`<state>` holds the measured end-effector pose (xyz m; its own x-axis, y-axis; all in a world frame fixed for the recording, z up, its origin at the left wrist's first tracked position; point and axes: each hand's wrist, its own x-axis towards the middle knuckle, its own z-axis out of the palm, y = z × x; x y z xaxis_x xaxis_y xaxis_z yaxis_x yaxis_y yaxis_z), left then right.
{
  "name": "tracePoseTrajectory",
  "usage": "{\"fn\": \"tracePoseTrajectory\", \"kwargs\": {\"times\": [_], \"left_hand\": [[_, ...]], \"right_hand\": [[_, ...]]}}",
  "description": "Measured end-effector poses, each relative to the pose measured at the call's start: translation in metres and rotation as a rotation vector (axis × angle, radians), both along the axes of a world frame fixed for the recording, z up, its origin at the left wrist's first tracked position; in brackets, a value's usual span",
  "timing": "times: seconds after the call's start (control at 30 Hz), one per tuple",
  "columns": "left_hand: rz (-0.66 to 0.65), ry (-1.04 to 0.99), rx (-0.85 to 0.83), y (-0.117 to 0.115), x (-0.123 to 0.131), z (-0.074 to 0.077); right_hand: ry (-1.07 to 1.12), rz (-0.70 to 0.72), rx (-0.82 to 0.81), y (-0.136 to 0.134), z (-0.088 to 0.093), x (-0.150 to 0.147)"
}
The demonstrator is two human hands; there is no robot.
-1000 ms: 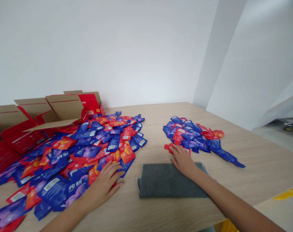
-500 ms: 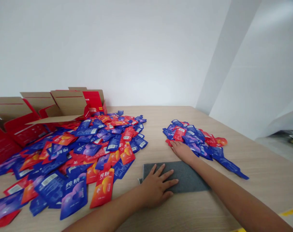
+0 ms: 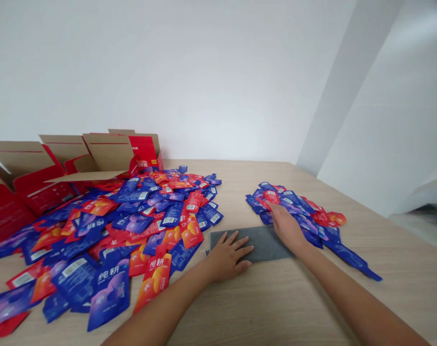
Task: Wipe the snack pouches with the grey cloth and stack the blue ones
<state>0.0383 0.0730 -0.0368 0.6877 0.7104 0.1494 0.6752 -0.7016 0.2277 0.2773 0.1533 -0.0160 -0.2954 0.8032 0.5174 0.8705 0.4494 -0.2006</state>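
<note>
A folded grey cloth lies on the table in front of me. My left hand rests flat on its left part, fingers spread. Over the cloth's right end reaches my right hand, turned on edge, its fingers stretched toward the smaller heap of blue and red pouches. Its fingertips touch a red pouch at the heap's near left side; the thumb is hidden. From the heap's right side, a blue pouch trails toward me.
A large pile of blue and red pouches spreads over the left half of the wooden table. Open red cartons with brown flaps stand behind it. A white wall rises beyond the table's back edge.
My left hand and the grey cloth have moved away from me and slightly left. My right hand has turned from palm down onto its edge and shifted right along the smaller heap.
</note>
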Motion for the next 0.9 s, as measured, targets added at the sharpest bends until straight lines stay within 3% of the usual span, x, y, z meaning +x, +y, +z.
{"fn": "tracePoseTrajectory", "kwargs": {"times": [0.1,0.2,0.33,0.4,0.53,0.73,0.9], "left_hand": [[0.145,-0.040,0.032,-0.001,0.002,-0.005],[0.349,-0.010,0.071,-0.001,0.006,-0.011],[0.393,0.032,0.097,0.000,0.008,-0.017],[0.394,0.029,0.102,0.000,0.009,-0.019],[0.396,0.018,0.125,0.000,0.009,-0.022],[0.379,0.031,0.116,0.000,0.009,-0.020],[0.382,0.057,0.083,-0.001,0.009,-0.014]], "right_hand": [[0.316,-0.040,-0.096,-0.010,-0.006,-0.028],[0.474,-0.019,-0.272,-0.018,-0.027,-0.050],[0.273,0.027,-0.234,-0.033,-0.050,-0.062],[0.099,0.081,-0.176,-0.043,-0.053,-0.065],[-0.150,0.119,-0.216,-0.056,-0.050,-0.067],[-0.229,0.017,-0.180,-0.049,-0.047,-0.050],[-0.190,-0.024,-0.139,-0.042,-0.030,-0.031]]}}
